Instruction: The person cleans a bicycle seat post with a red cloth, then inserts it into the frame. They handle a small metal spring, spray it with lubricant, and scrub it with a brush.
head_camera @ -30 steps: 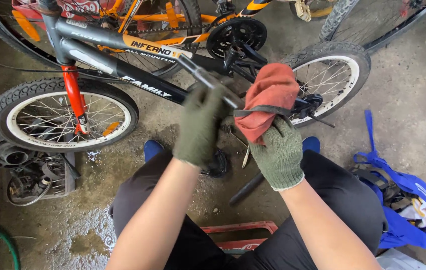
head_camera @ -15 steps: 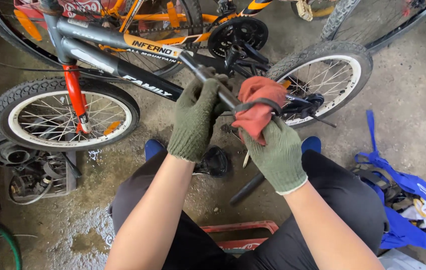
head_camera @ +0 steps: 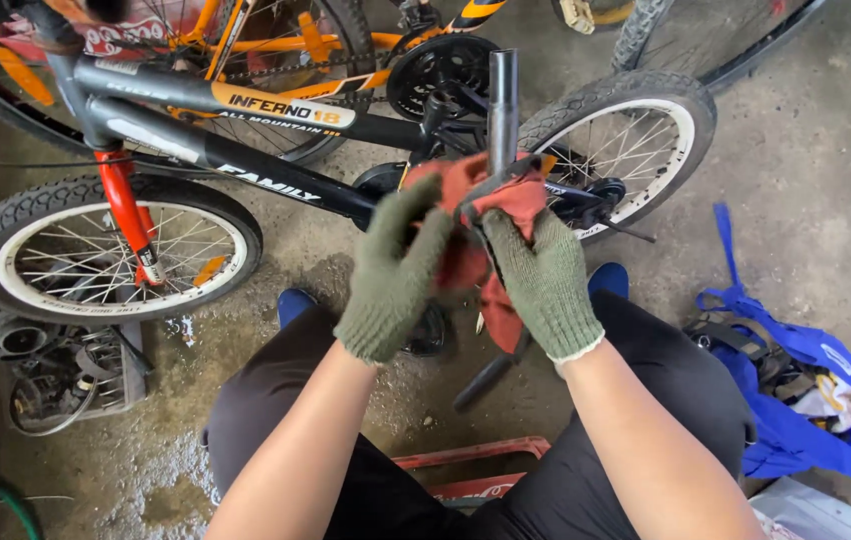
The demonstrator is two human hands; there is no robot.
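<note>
Head view: a seated person, both hands gloved, works a rag along a metal tube in front of a small bicycle.
Metal tube [head_camera: 501, 100]: dark steel, upright with a slight tilt; its bare upper end stands clear above the hands, and a dark lower end shows near the floor between the knees.
Rag [head_camera: 465, 225]: red cloth, bunched around the tube's middle, with a loose tail hanging below the right hand.
Left hand [head_camera: 392, 272]: in a green knit glove, fingers curled shut on the rag at the tube's left side.
Right hand [head_camera: 543, 280]: same kind of glove, closed around rag and tube together.
Handling, tube: judged stiff and moderately heavy; likely slick if oily, so a full wrap of the fingers over the cloth, near mid-length, should hold best.
Handling, rag: soft, light, limp; it gives grip only where pressed tight against the metal.
Bicycle [head_camera: 245, 130]: black frame, red fork, two spoked wheels, standing just behind the hands.
Floor [head_camera: 805, 160]: stained concrete.
Blue bag [head_camera: 795, 360]: lies open to the right, well apart from the tube.
</note>
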